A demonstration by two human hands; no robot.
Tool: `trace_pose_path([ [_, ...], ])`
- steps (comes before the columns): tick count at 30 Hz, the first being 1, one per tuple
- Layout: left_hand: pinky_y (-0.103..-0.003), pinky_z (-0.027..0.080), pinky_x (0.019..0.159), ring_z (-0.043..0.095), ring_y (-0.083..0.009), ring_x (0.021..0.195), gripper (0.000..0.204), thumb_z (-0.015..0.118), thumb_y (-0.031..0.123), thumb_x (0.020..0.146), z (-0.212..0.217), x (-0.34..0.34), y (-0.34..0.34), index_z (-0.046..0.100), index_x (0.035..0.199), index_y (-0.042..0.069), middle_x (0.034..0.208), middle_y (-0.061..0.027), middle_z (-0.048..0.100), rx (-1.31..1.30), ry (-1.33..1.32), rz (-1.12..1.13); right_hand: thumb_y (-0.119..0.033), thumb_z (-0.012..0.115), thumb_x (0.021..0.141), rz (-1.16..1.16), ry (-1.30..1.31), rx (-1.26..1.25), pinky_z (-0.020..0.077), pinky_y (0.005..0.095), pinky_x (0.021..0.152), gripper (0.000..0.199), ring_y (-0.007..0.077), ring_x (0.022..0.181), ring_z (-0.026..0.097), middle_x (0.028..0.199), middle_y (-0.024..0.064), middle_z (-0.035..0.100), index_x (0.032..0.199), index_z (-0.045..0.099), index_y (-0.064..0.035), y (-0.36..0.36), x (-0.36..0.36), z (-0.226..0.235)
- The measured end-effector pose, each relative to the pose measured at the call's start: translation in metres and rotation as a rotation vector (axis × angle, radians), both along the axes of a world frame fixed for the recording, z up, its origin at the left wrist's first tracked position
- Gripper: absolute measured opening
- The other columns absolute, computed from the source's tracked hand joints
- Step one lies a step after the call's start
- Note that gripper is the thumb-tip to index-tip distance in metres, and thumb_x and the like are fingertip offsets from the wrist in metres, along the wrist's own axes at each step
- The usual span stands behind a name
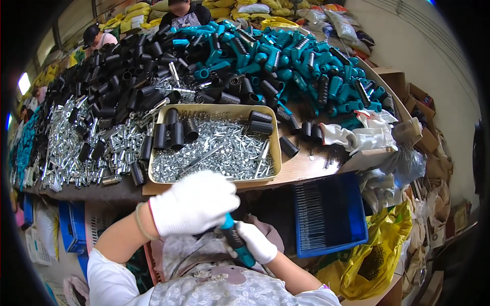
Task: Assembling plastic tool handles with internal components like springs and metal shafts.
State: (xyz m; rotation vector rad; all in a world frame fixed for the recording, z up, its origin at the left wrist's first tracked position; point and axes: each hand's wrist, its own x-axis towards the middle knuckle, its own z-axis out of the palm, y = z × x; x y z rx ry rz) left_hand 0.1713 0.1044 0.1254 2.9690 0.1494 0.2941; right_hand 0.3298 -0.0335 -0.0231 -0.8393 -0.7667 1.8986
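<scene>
A teal and black tool handle [236, 240] is held at a slant over my lap. My right hand [258, 244], in a white glove, is wrapped round its middle. Just above its upper end is my left hand [196, 204], gloved too, with the fingers bunched; whatever they hold is hidden. Beyond the left hand, at the table's near edge, sits a cream tray [278, 153] of small metal screws and pins [204, 153]. Several black sleeves [176, 135] lie on top of those small parts.
Black sleeves [109, 76] and teal handles [286, 58] heap across the table, with metal rods [76, 137] at left. A blue bin [332, 214] holding thin rods and a yellow bag [380, 250] stand at lower right. White gloves [365, 135] lie at right. Two people sit beyond the heap.
</scene>
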Motion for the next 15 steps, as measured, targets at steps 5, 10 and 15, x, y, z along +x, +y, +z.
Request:
trace_pose_path([
  [5, -0.037, 0.055, 0.075, 0.066, -0.0293, 0.083, 0.010, 0.070, 0.013, 0.084, -0.024, 0.050, 0.046, 0.069, 0.092, 0.007, 0.089, -0.0090, 0.068, -0.108, -0.461, 0.230, -0.055, 0.053, 0.096, -0.150, 0.162, 0.045, 0.0488, 0.0291, 0.073, 0.060, 0.0147, 0.076, 0.059, 0.089, 0.0086, 0.062, 0.127, 0.053, -0.0033, -0.026, 0.007, 0.008],
  [10, -0.041, 0.054, 0.079, 0.066, -0.0297, 0.089, 0.015, 0.062, 0.023, 0.089, -0.051, 0.086, 0.067, 0.069, 0.094, 0.012, 0.092, -0.0085, 0.066, -0.020, -0.150, 0.394, -0.058, 0.055, 0.094, -0.115, 0.211, 0.062, 0.0491, 0.0295, 0.077, 0.063, 0.0153, 0.079, 0.059, 0.094, 0.0093, 0.061, 0.128, 0.052, -0.0046, -0.031, 0.013, 0.016],
  [15, -0.042, 0.053, 0.084, 0.066, -0.0318, 0.094, 0.018, 0.061, 0.022, 0.089, -0.024, 0.053, 0.085, 0.071, 0.096, 0.009, 0.096, -0.0116, 0.069, -0.095, -0.262, 0.531, -0.063, 0.069, 0.084, -0.311, 0.224, -0.023, 0.0504, 0.0342, 0.063, 0.069, 0.0206, 0.067, 0.059, 0.081, 0.0112, 0.061, 0.115, 0.057, -0.0016, -0.041, 0.018, 0.008],
])
